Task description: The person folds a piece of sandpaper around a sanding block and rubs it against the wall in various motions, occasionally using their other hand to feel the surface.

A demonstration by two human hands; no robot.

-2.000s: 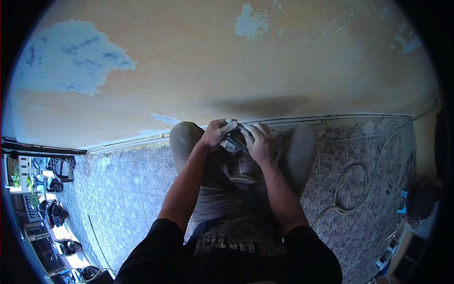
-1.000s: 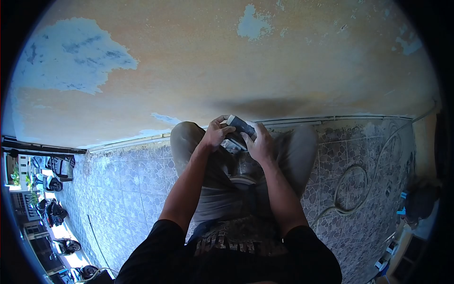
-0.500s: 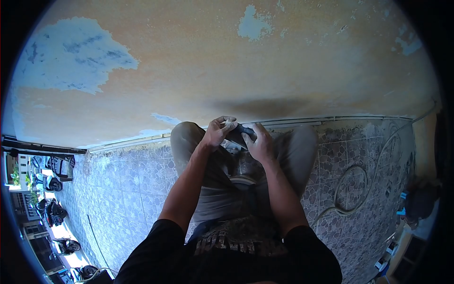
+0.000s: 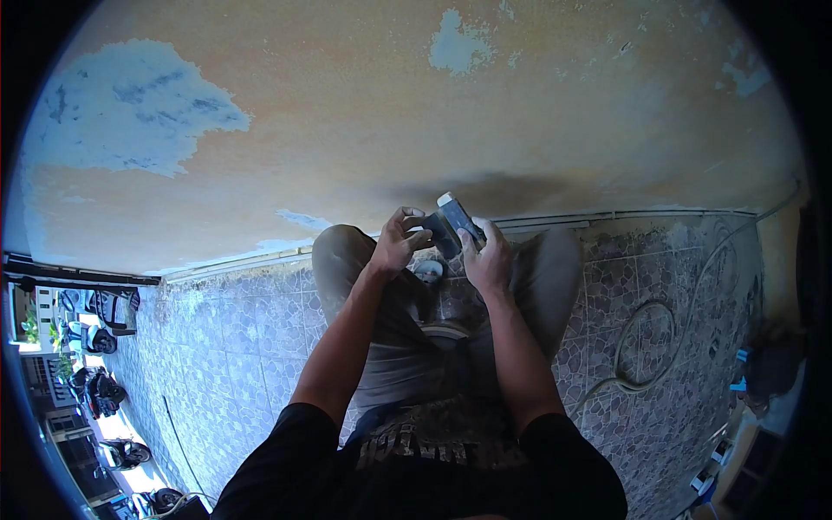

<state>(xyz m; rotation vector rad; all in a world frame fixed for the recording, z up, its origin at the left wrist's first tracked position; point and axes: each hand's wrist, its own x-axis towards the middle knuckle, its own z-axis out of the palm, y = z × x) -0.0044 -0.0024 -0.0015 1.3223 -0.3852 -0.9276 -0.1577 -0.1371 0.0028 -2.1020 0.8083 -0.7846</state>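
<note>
My right hand (image 4: 488, 260) grips a dark oblong block (image 4: 457, 213) with a whitish end, tilted up toward the wall. Against the block's left side is a dark, flat piece that looks like sandpaper (image 4: 442, 237). My left hand (image 4: 402, 245) pinches the outer edge of that piece between thumb and fingers. Both hands are above the gap between my bent knees, close to the foot of the wall. Below them on the floor sits a small round whitish object (image 4: 429, 271), partly hidden by my leg.
The ochre wall (image 4: 347, 130) ahead has pale peeled patches. Thin pipes (image 4: 598, 217) run along its base. A hose (image 4: 646, 347) lies coiled on the patterned tile floor (image 4: 234, 338) to the right. Several motorbikes (image 4: 94, 390) stand at far left.
The block has swung up, its whitish end now pointing at the wall. The dark sheet now shows between my hands, and the round object below is more exposed.
</note>
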